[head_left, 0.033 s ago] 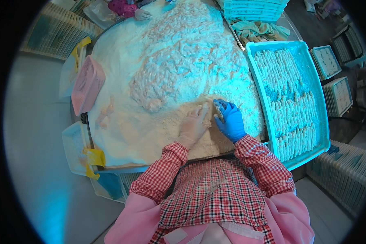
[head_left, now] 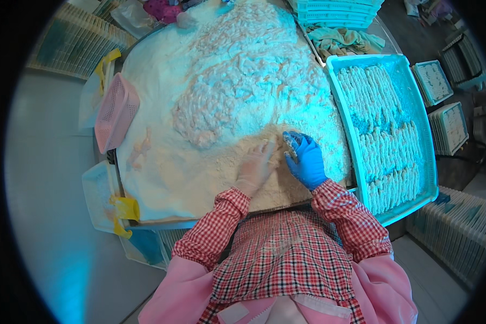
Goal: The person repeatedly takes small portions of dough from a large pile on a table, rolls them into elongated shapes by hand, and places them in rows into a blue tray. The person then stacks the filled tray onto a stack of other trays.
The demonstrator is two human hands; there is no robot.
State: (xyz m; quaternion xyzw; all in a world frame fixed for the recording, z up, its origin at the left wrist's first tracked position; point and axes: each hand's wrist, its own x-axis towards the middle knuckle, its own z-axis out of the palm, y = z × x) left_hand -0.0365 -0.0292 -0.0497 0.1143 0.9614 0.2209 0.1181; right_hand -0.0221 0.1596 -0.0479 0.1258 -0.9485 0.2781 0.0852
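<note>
Breading in hand: left hand (head_left: 258,166) pressing flat, open, into crumb heap (head_left: 210,178); right hand (head_left: 306,159) gripping crumbed piece (head_left: 292,142) beside it; next calling for rolling.

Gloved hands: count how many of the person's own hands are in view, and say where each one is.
2. The left hand, in a pale glove, presses flat on the crumb heap. The right hand, in a blue glove, lies beside it, curled on a crumbed piece. No other hands show.

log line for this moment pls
left hand flat in crumb pile | right hand, blue glove, holds crumbed piece | blue tray of coated pieces at right
</note>
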